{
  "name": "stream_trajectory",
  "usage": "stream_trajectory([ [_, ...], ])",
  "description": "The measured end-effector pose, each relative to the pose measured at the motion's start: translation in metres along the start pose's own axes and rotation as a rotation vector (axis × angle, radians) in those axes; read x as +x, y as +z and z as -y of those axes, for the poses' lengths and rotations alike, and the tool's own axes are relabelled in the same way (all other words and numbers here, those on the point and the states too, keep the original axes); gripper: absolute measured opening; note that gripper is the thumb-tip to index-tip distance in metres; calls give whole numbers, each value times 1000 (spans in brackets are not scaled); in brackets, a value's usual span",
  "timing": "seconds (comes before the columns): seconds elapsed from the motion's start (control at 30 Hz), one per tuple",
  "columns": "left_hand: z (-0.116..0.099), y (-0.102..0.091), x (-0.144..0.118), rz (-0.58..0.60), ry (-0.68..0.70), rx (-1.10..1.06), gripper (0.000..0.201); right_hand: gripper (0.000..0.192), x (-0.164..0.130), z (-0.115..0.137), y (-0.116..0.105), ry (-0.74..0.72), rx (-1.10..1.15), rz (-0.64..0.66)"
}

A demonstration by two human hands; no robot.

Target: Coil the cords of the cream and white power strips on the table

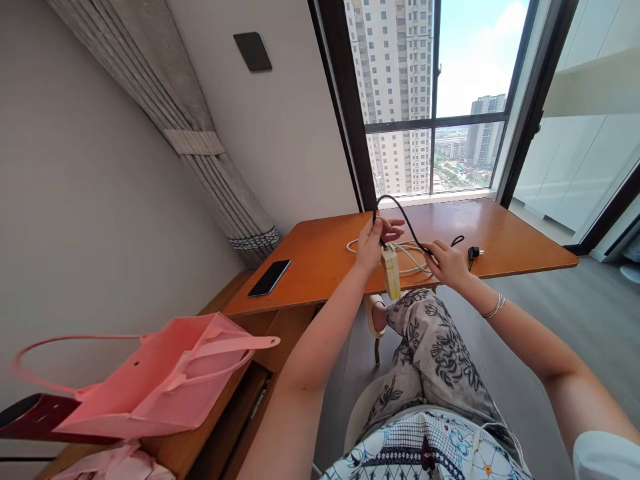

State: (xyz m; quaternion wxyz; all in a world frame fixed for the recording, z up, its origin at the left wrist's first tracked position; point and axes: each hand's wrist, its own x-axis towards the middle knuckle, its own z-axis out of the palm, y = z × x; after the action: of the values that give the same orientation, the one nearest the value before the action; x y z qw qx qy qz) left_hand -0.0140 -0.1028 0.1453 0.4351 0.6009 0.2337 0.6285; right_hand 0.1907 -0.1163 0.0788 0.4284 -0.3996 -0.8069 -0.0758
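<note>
a black cable (400,217) arches up in the middle of the frame, just below the window, looping from one hand to the other. the left hand (373,243) is raised at the table's near edge, fingers closed around the cable's end right above a pale power strip (391,270) that stands on its end against the table edge — whether the hand also grips the strip itself i cannot tell. the left forearm runs up from the bottom centre of the frame, nearly straight. the right hand (447,261) sits just right of the strip, knuckles up, fingers pinched shut on the cable's other stretch; its wrist carries a silver bangle (494,307), and the arm comes in from the lower right corner, bent at the elbow. the cable's black plug (474,252) lies on the wooden table (500,227) just right of that hand. a white cord (407,257) coils on the table between the hands. further left on the table lies a dark phone (269,277), and in the lower left a pink bag (165,377) rests on a lower shelf.
</note>
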Motion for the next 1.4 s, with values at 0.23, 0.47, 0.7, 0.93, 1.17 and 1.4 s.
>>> stream_trajectory([
  [0.23, 4, 15, -14, 123, 106, 210, 56, 30, 13, 48, -16, -98, -22, 86],
  [0.47, 1, 16, -24, 193, 117, 454, 56, 28, 18, 58, -30, 113, 368, 28],
  [0.7, 1, 7, -26, 79, 98, 384, 58, 34, 2, 47, -28, 121, 561, 217],
  [0.93, 5, -1, -19, 102, -64, 158, 56, 27, -11, 39, -28, -17, 466, 72],
  [1.17, 1, 7, -29, 305, -253, -36, 50, 40, 10, 49, -41, -73, 253, -172],
  [1.4, -21, 19, -47, 491, -492, -245, 64, 41, 27, 42, -45, 55, 241, -109],
])
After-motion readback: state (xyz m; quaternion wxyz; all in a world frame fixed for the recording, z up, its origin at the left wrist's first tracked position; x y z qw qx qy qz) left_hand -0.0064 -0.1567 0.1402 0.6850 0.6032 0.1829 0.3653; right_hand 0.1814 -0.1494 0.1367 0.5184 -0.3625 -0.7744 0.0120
